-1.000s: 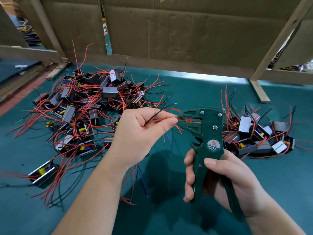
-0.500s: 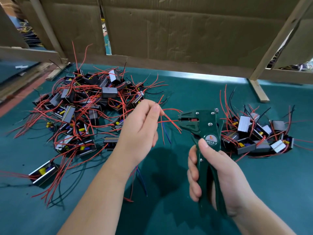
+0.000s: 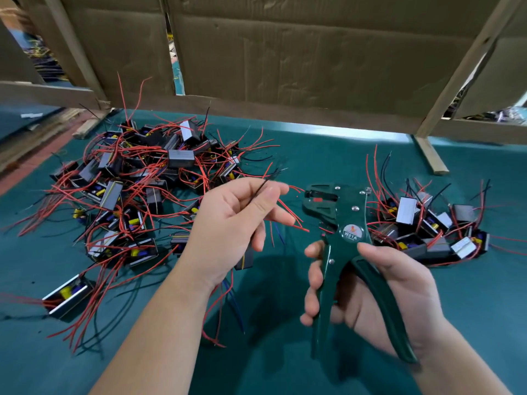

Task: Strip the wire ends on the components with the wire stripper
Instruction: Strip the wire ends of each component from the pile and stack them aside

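My right hand (image 3: 368,283) grips the green wire stripper (image 3: 342,232) by its handles, which are spread apart; its jaws point left toward my other hand. My left hand (image 3: 231,220) holds a small dark component (image 3: 245,259) under the palm and pinches its thin black wire (image 3: 263,186) between thumb and forefinger. Red wires (image 3: 291,215) from that component stick out between my fingers toward the jaws, a short gap away from them. Nothing sits in the jaws.
A large heap of components with red and black wires (image 3: 137,189) lies on the green table at the left. A smaller heap (image 3: 430,223) lies at the right. Cardboard panels and wooden battens (image 3: 285,67) close off the back.
The red wire came out of the stripper jaws. The handles closed and have now sprung apart. My left hand shifted its fingers from the red wire to the black one.
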The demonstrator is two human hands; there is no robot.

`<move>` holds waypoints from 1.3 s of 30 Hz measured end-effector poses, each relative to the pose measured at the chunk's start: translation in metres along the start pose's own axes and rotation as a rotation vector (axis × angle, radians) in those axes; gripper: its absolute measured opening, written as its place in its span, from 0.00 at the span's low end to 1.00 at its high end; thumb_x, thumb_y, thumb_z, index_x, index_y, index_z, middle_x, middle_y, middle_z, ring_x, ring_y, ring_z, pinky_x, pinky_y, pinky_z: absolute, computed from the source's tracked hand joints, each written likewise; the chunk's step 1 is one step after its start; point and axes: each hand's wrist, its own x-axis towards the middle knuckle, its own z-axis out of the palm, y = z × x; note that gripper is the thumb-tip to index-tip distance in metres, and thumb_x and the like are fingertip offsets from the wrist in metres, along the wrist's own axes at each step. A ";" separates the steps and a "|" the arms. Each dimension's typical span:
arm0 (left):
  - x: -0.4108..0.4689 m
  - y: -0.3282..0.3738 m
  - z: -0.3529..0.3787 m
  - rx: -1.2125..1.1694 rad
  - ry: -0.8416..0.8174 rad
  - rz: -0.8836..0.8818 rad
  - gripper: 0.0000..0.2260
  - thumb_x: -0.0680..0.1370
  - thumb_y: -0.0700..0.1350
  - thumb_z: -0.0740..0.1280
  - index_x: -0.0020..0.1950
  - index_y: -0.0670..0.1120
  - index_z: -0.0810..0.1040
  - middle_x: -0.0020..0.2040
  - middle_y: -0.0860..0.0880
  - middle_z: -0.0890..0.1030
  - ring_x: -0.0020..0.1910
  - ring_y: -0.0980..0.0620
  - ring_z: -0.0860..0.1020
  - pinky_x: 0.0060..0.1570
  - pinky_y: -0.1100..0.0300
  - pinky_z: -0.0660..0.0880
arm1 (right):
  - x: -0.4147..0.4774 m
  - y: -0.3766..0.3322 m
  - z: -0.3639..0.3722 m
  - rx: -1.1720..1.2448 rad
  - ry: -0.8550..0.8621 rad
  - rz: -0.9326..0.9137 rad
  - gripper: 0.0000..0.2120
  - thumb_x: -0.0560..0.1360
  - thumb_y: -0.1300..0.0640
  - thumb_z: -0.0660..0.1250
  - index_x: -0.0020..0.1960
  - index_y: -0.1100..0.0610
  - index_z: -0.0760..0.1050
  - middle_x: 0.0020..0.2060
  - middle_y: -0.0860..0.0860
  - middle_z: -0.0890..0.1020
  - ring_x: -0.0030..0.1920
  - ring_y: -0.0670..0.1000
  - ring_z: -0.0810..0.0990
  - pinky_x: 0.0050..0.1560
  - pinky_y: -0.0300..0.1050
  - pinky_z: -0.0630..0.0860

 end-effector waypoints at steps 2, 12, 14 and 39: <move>0.000 0.001 0.000 0.004 -0.026 -0.029 0.10 0.79 0.47 0.62 0.44 0.46 0.81 0.29 0.48 0.81 0.19 0.56 0.67 0.22 0.70 0.65 | 0.000 0.002 0.001 0.001 -0.074 0.027 0.26 0.66 0.50 0.74 0.57 0.65 0.78 0.41 0.63 0.78 0.39 0.64 0.79 0.45 0.62 0.77; -0.002 0.005 -0.004 -0.054 -0.076 -0.017 0.13 0.81 0.48 0.55 0.38 0.52 0.72 0.22 0.51 0.70 0.18 0.52 0.66 0.22 0.66 0.65 | 0.002 0.003 -0.001 -0.012 0.013 0.011 0.28 0.60 0.50 0.77 0.54 0.66 0.79 0.41 0.64 0.79 0.37 0.64 0.79 0.43 0.61 0.78; -0.001 0.005 -0.004 -0.050 -0.054 0.009 0.13 0.81 0.49 0.55 0.38 0.53 0.72 0.22 0.52 0.70 0.18 0.53 0.68 0.23 0.66 0.67 | 0.002 0.002 0.000 0.033 -0.033 -0.041 0.27 0.62 0.51 0.76 0.56 0.66 0.78 0.45 0.65 0.80 0.38 0.64 0.80 0.44 0.61 0.78; -0.006 0.014 -0.016 0.055 -0.334 -0.099 0.11 0.79 0.50 0.59 0.40 0.52 0.76 0.19 0.53 0.67 0.16 0.54 0.63 0.20 0.68 0.61 | -0.002 0.004 -0.003 -0.064 -0.202 0.072 0.29 0.71 0.50 0.69 0.65 0.67 0.71 0.46 0.62 0.79 0.42 0.64 0.80 0.50 0.62 0.75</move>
